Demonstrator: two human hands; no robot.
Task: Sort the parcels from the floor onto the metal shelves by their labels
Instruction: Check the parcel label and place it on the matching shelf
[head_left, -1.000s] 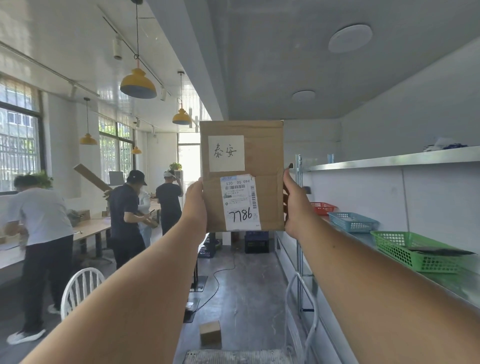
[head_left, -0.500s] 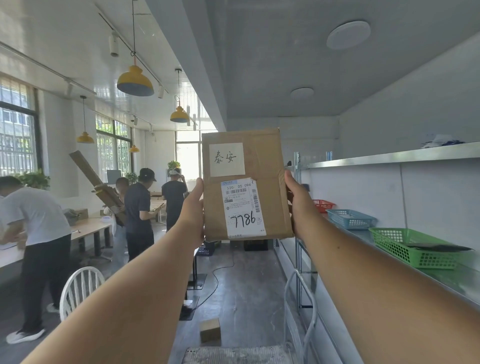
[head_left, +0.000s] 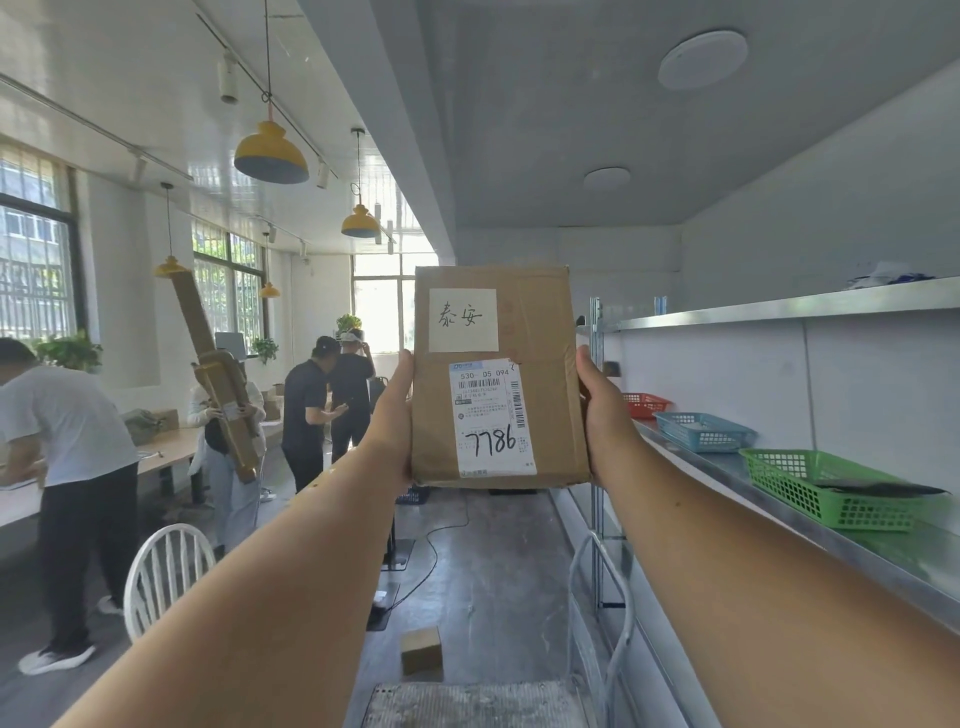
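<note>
A flat brown cardboard parcel (head_left: 545, 395) is held upright at arm's length in the middle of the view. It carries a white handwritten note at the top and a shipping label marked 7786 below. My left hand (head_left: 395, 421) grips its left edge and my right hand (head_left: 602, 415) grips its right edge. The metal shelves (head_left: 810, 306) run along the right wall, level with the parcel. A small cardboard box (head_left: 422, 650) lies on the floor below.
Green (head_left: 810, 493), blue (head_left: 701, 431) and red (head_left: 644, 404) baskets stand on the middle shelf. A white chair (head_left: 166, 571) is at lower left, a metal cart handle (head_left: 602, 597) at lower right. Several people (head_left: 67, 467) work at tables on the left; one carries a long box (head_left: 218, 384).
The parcel has come down from higher up and sits nearer the middle of the view. On the left, a person with a long box has walked closer.
</note>
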